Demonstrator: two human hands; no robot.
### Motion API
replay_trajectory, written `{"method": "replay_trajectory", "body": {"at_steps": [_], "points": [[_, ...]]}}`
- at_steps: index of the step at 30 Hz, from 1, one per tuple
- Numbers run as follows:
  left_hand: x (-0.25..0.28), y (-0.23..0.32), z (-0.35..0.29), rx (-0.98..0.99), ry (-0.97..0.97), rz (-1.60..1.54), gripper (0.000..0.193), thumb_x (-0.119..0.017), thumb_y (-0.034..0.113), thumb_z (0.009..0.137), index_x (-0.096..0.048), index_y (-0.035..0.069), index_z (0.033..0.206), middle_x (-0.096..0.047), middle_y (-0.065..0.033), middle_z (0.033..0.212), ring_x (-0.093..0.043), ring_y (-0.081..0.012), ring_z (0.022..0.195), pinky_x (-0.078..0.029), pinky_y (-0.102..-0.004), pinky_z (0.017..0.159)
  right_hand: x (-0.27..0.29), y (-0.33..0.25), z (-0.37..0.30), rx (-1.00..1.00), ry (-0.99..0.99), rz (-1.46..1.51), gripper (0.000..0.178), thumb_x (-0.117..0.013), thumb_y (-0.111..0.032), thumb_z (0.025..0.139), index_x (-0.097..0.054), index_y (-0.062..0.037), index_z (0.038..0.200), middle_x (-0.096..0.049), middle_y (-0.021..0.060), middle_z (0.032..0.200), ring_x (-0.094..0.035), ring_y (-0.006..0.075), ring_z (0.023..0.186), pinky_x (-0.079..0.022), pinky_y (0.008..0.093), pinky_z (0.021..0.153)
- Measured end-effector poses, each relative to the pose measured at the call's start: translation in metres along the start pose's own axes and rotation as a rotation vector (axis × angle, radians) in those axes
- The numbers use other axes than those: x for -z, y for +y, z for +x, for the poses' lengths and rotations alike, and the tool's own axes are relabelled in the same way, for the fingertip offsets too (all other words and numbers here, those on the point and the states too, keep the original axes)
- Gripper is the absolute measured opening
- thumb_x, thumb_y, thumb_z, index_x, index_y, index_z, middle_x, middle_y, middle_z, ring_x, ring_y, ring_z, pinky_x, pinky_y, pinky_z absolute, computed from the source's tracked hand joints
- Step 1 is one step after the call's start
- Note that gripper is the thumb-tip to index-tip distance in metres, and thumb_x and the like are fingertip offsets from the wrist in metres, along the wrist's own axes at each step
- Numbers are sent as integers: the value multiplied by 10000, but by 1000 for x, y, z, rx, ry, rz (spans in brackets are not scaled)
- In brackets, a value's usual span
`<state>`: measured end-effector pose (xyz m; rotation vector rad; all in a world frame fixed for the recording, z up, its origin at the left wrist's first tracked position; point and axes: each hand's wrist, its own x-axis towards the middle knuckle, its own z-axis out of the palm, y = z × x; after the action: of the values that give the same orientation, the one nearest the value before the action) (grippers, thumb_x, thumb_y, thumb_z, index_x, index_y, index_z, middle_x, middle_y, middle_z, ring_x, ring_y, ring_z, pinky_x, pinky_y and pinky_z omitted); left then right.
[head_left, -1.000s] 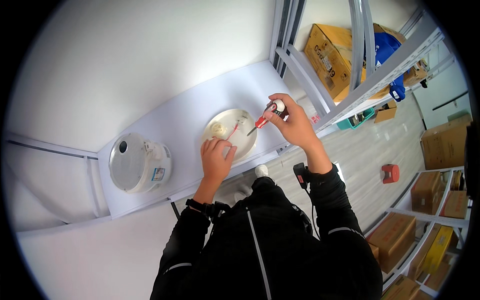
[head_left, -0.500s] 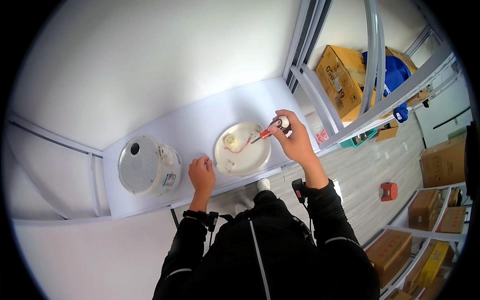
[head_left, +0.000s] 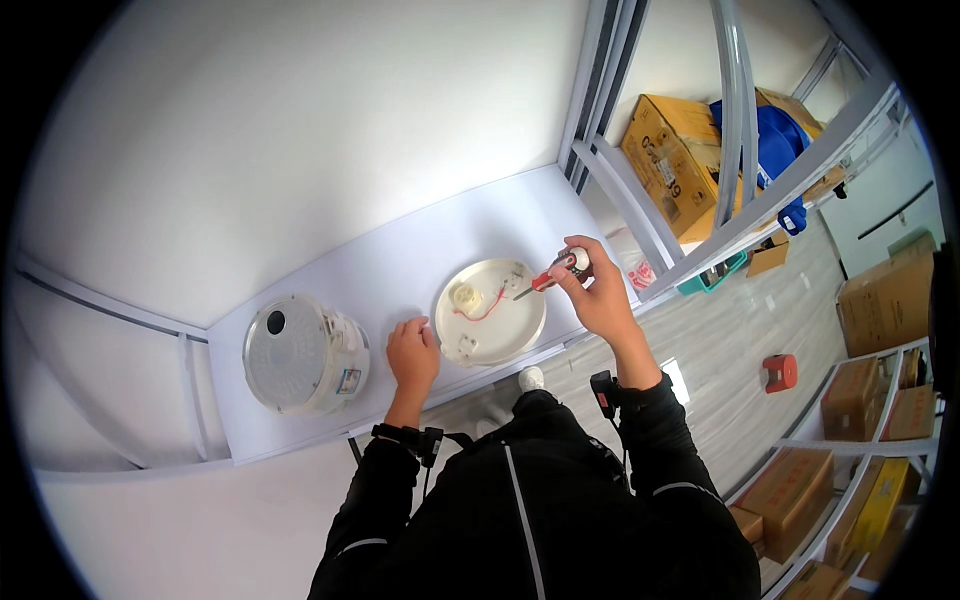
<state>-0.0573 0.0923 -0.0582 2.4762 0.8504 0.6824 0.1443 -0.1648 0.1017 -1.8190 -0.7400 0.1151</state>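
Note:
My right hand (head_left: 603,302) is closed around a screwdriver (head_left: 556,272) with a red and black handle and a pale butt end. Its thin shaft slants down to the left over the right part of a round white dish-like base (head_left: 497,343); whether the tip touches anything is unclear. In the base sit a cream round part (head_left: 465,297), a thin red wire (head_left: 487,313) curving from it to the right, and a small white fitting (head_left: 466,345). My left hand (head_left: 412,357) rests at the table's near side, just left of the base, fingers loosely bent with nothing visible in them.
A white drum-shaped housing (head_left: 290,355) with a dark round hole stands at the left of the white table (head_left: 400,235). Metal frame posts (head_left: 630,190) rise on the right. Beyond are cardboard boxes (head_left: 668,160), a teal bin (head_left: 722,275), a red stool (head_left: 779,373) and shelves.
My right hand and the screwdriver have drawn slightly to the right over the base. The left hand has stayed beside the base, and the whole view has shifted a little.

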Motion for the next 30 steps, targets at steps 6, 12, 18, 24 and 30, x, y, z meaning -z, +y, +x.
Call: {"method": "replay_trajectory", "body": {"at_steps": [6, 12, 18, 24, 30], "points": [[6, 71, 14, -178, -153, -251, 213, -741, 171, 944, -732, 76, 1134, -701, -136, 1110, -643, -385, 1104, -528, -506, 948, -3, -5, -6, -18, 18, 4, 448, -801, -186, 992, -611, -39, 1370, -746, 75, 1025, -690, 167, 872, -556, 304, 786], [-8, 122, 6, -366, -395, -224, 371, -761, 295, 982, -704, 18, 1223, -638, -200, 1340, -612, -415, 1253, -505, -471, 1067, -13, 0, -19, 4, -21, -43, 453, -802, -192, 992, -609, -42, 1374, -730, 108, 988, -688, 191, 787, -565, 328, 734], [-30, 102, -2, -309, -301, -236, 252, -690, 165, 993, -714, 2, 1184, -631, -207, 1334, -634, -422, 1221, -519, -492, 1029, -14, 11, -19, -6, -16, -55, 479, -808, -208, 986, -604, -27, 1381, -735, 117, 997, -682, 199, 759, -560, 332, 731], [-26, 95, 9, -283, -282, -248, 186, -616, 7, 951, -737, 9, 1092, -682, -165, 1130, -681, -400, 1047, -549, -481, 873, -17, 11, -15, -71, -48, -97, 502, -814, -208, 982, -593, -20, 1391, -734, 122, 1003, -683, 196, 757, -557, 330, 730], [-16, 93, 13, -310, -259, -370, 204, -644, -35, 925, -743, 51, 1081, -677, -141, 1073, -678, -385, 1003, -549, -464, 857, -24, 15, -10, -52, -65, -71, 512, -818, -223, 981, -593, -16, 1392, -734, 121, 1006, -674, 185, 742, -554, 330, 723]]}}
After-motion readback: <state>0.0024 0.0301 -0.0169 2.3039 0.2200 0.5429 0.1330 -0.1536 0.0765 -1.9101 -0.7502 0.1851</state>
